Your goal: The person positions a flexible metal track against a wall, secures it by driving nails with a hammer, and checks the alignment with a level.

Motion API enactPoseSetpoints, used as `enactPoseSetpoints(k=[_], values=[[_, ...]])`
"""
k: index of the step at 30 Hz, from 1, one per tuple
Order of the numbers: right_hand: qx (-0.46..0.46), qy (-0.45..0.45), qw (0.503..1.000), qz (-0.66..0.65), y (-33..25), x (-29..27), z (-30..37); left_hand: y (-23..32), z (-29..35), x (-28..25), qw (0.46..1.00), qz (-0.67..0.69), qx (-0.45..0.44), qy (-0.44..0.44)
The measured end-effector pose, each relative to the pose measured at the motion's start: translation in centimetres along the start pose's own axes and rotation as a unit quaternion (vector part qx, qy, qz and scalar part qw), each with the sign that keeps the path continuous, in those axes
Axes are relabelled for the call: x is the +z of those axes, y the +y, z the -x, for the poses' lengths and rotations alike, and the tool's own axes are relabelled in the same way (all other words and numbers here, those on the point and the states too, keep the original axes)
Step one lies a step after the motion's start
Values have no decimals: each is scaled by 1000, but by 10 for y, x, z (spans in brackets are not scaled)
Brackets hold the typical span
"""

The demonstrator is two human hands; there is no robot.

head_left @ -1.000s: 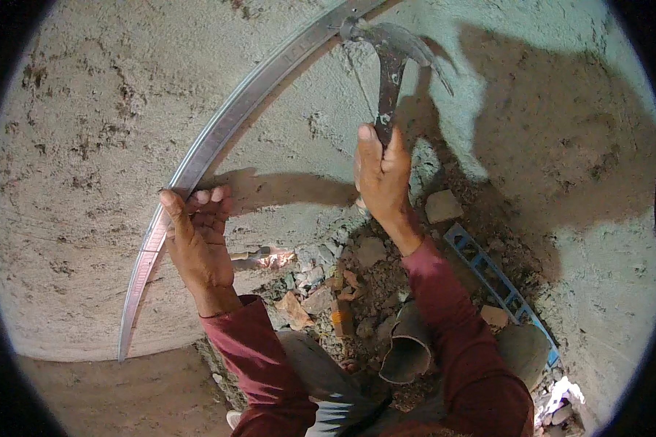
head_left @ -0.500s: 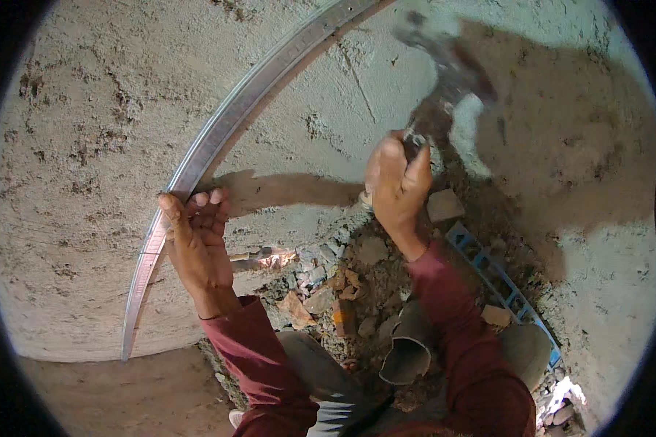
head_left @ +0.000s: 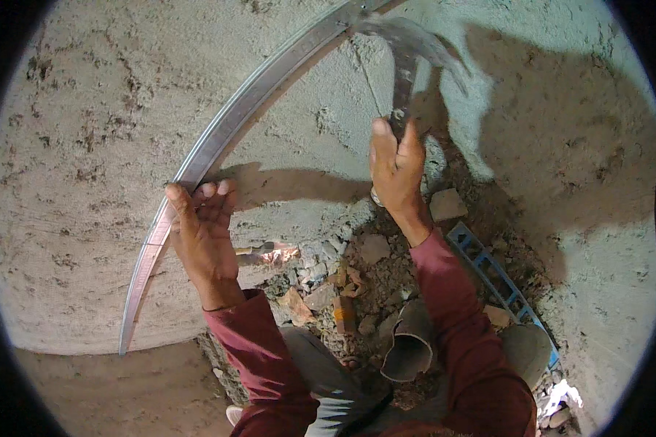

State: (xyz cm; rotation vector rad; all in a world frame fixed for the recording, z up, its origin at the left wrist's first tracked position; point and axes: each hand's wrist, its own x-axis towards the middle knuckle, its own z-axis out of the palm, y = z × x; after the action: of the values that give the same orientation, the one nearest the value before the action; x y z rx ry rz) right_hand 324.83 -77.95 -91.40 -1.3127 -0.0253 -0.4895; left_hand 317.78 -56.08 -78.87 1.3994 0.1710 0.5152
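A long galvanised metal channel (head_left: 266, 87) runs against a rough plastered wall, bending in a curve from the top edge down to the lower left. My left hand (head_left: 205, 244) holds its lower part, thumb along the outer edge and fingertips curled at the inner edge. My right hand (head_left: 399, 171) grips the dark handle of a claw hammer (head_left: 403, 80). Blurred by motion, the hammer's head lies at the channel's upper part, its striking end by a small nail-like point there. I cannot tell whether they touch.
Rubble and stones (head_left: 372, 249) cover the ground below the wall. A grey pipe (head_left: 408, 353) stands open-ended between my forearms. To the right lies a blue ladder-like frame (head_left: 499, 277). A chisel-like tool (head_left: 259, 249) rests near my left wrist, beside a bright patch.
The hammer has swung left and down toward the channel, its head now beside the metal. My left hand keeps its hold on the channel and has barely shifted.
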Motion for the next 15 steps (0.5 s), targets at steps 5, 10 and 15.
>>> enactPoseSetpoints(k=[5,10,15], values=[[-44,6,998,43,1,12,12,0,-2,-11,999,1,27,43],[8,60,998,-10,-37,-8,32,-15,-13,5,994,-94,56,6],[109,-30,993,22,-71,21,29,-18,-2,4,998,19,53,-2]])
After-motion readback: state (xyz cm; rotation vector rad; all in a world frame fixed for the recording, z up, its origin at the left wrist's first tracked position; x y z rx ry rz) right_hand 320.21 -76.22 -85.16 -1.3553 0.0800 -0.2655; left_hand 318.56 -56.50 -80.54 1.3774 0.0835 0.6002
